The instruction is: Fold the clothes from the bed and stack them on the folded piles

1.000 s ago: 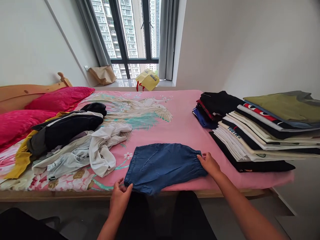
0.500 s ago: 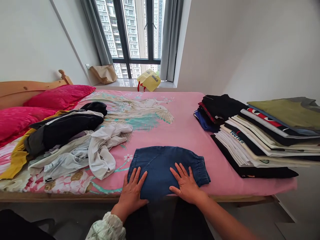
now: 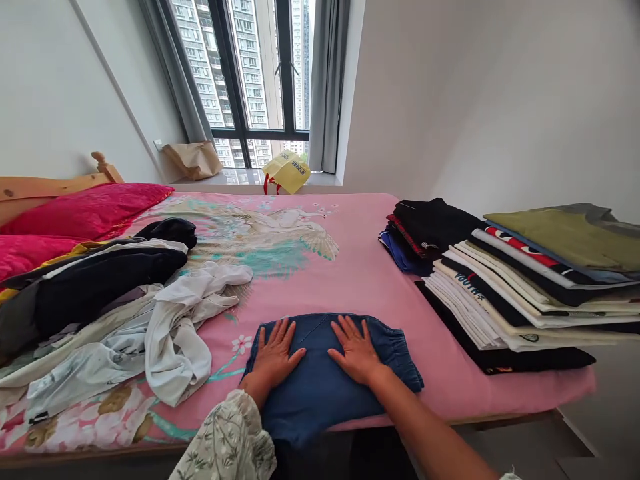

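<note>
A folded pair of dark blue denim pants (image 3: 320, 393) with a gathered elastic edge on its right side lies at the front of the bed, its near edge drooping over the mattress side. My left hand (image 3: 277, 355) rests flat on the left part of the denim, fingers spread. On the right part, my right hand (image 3: 356, 350) also presses flat with fingers apart. Neither hand grips the cloth.
Left is a loose heap of unfolded clothes (image 3: 110, 280) beside red pillows (image 3: 95, 210). At right stand a tall stack of folded shirts (image 3: 500, 293) and a smaller dark folded pile (image 3: 430, 230). A yellow bag (image 3: 289, 172) and brown paper bag (image 3: 194, 161) sit by the window.
Both hands have slid forward over the denim toward its far edge, staying flat. The camera view has shifted slightly, so the bed sits lower.
</note>
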A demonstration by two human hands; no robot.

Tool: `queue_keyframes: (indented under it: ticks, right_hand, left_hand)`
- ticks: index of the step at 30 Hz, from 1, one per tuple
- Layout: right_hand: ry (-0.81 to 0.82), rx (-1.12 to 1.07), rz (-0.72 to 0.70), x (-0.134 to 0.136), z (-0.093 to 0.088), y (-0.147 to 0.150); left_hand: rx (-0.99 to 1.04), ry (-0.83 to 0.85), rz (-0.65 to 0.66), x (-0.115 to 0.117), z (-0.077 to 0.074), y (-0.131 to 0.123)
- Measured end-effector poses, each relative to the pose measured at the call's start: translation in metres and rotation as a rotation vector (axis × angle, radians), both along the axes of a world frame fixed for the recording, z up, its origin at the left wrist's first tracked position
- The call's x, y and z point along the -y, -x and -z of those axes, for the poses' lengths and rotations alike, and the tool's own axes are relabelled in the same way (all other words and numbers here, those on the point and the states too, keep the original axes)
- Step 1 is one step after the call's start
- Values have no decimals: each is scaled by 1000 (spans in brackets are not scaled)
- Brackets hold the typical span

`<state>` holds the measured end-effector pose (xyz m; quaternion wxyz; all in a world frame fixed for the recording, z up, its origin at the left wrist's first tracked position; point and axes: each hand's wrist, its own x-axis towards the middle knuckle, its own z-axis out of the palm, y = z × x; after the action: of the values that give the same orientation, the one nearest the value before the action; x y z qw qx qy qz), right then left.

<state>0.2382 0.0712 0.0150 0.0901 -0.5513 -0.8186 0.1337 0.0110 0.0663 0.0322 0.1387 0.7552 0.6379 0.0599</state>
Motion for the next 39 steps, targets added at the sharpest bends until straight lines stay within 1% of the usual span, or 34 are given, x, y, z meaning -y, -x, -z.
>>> queue_keyframes:
  ticks: [2,3,5,7,9,11,14,17,19,20,22,23,24,25,26,27,28,29,30,31,32,34,35,36,37,38,39]
  right_hand:
    - [15,58,186,-12,13,-20]
    - [16,71,248,-16,15,-28]
    - [36,72,290,-25,10,-41]
    - [99,56,281,-35,-3,-53]
    - [178,55,275,-44,-19,-67]
    - [254,70,284,-52,-31,-82]
    - [351,78,291,-58,-38,-97]
    - [405,52,264,-58,-44,-98]
    - [410,8,228,-57,-57,-98]
    - [401,-22,209,-56,-67,-100]
    - [339,-91,192,-53,-95,-108]
    - [262,-121,188,-52,-112,-113]
    - [151,-142,185,-49,-128,-118]
    - [16,-152,176,-45,-142,-122]
    - [-125,-150,160,-41,-154,-125]
    - [-255,-139,137,-36,-161,-127]
    - [-359,-120,107,-31,-163,-128]
    - [-423,-96,77,-24,-159,-128]
    - [-455,-68,45,-17,-149,-128]
    - [-457,-35,8,-9,-135,-128]
    - [-436,3,-32,1,-118,-128]
    - [-345,74,-123,23,-80,-133]
    - [-297,97,-161,34,-63,-136]
    - [-261,104,-185,45,-50,-139]
    - [-240,91,-192,55,-41,-142]
    - [-234,59,-181,62,-38,-142]
    - [-240,10,-157,66,-39,-138]
  left_hand:
    - [-62,-19,-124,-5,19,11]
    - [-75,-22,-166,-7,25,15]
    - [-80,-16,-211,-11,28,22]
    - [-64,12,-251,-18,23,27]
    - [-41,51,-288,-27,14,36]
    - [-22,83,-298,-40,3,47]
    - [8,140,-257,-58,-10,60]
    - [64,196,-206,-68,-24,61]
    - [109,186,-161,-69,-42,61]
    - [127,158,-131,-67,-54,62]
    - [152,74,-71,-60,-88,68]
    - [155,7,-39,-55,-107,72]
    - [152,-67,-15,-49,-127,76]
    - [138,-163,7,-41,-144,80]
    - [107,-276,24,-33,-157,83]
    - [70,-380,34,-24,-166,85]
    - [28,-474,42,-14,-169,86]
    - [-13,-541,48,-4,-166,86]
    - [-48,-566,60,7,-156,85]
    - [-80,-555,82,19,-142,84]
    - [-111,-511,108,31,-123,85]
    - [-162,-349,146,58,-82,90]
    - [-175,-262,151,71,-63,96]
    - [-176,-193,144,83,-47,103]
    - [-162,-152,130,93,-35,109]
    - [-134,-139,110,100,-28,115]
    - [-93,-151,87,104,-25,117]
